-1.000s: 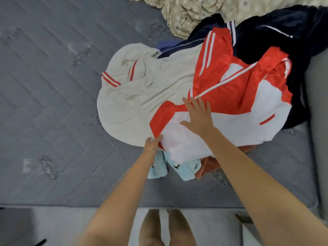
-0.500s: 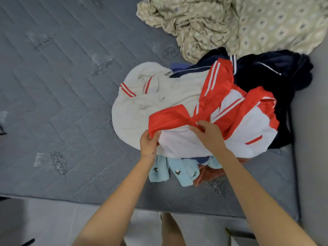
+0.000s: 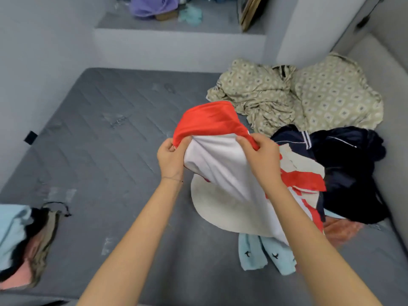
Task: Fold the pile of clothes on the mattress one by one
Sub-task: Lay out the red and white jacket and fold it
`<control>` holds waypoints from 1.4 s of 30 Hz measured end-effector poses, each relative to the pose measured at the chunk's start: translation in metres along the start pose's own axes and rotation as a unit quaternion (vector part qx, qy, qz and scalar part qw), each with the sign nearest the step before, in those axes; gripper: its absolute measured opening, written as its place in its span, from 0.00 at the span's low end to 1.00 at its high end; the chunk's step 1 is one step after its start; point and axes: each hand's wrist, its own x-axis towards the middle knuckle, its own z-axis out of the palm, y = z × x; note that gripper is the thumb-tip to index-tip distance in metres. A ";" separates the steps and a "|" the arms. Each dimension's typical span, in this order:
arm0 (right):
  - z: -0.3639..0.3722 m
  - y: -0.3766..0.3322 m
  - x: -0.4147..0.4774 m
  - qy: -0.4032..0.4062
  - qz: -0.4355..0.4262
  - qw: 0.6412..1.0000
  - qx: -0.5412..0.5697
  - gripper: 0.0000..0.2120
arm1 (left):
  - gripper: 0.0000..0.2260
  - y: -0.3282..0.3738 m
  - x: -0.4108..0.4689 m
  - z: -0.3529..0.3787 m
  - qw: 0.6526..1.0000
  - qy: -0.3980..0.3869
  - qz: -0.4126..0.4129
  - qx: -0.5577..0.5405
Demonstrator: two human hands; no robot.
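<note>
A red and white garment [image 3: 217, 155] is lifted off the pile, its lower part still trailing onto the heap. My left hand [image 3: 171, 156] pinches its left edge and my right hand [image 3: 260, 154] grips its right edge, both at chest height above the grey mattress [image 3: 106, 151]. Under it lies the pile: a cream top [image 3: 220, 208], a navy garment [image 3: 348, 173], a light blue piece [image 3: 262, 255] and an orange one [image 3: 342, 230].
A crumpled patterned beige sheet [image 3: 298, 96] lies at the far right of the mattress. A stack of clothes [image 3: 22, 244] sits at the near left edge. A wall runs along the right side, and a ledge with purple fabric [image 3: 152, 5] is behind.
Both hands took hold of the red and white garment's edge and raised it off the pile. The view tilted up, showing more of the room.
</note>
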 end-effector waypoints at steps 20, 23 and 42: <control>0.135 -0.249 -0.057 0.019 -0.085 0.989 0.121 0.22 | 0.18 0.227 0.037 -0.228 0.965 -0.021 0.243 0.100; 0.154 -0.270 -0.069 -0.003 -0.083 0.985 0.149 0.22 | 0.18 0.235 0.039 -0.250 0.965 0.013 0.238 0.104; 0.310 -0.315 -0.073 0.038 0.012 0.998 0.039 0.22 | 0.17 0.211 0.177 -0.359 0.936 -0.103 0.054 0.332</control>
